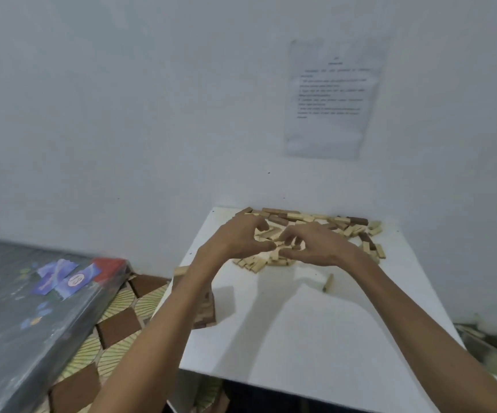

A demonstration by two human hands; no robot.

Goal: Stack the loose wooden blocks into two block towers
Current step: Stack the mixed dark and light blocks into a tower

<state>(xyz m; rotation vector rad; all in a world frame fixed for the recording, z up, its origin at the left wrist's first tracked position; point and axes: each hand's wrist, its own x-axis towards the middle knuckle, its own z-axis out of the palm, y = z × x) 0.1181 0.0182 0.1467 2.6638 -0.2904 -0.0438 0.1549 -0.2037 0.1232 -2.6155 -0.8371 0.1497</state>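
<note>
There, loose wooden blocks [309, 222] heaped on the white table [300, 338], left hand [238, 238] and right hand [318, 247] curled over them, grips too blurry to tell, block tower [207, 311] half behind an arm.

Your left hand [235, 236] and right hand [321, 248] are side by side over the pile of blocks [330, 225] at the far end of the white table [315, 338]. Your fingers are bent, but it is too blurry to see a hold. A small tower [205, 311] stands behind your left arm. One block [328, 283] lies alone.
</note>
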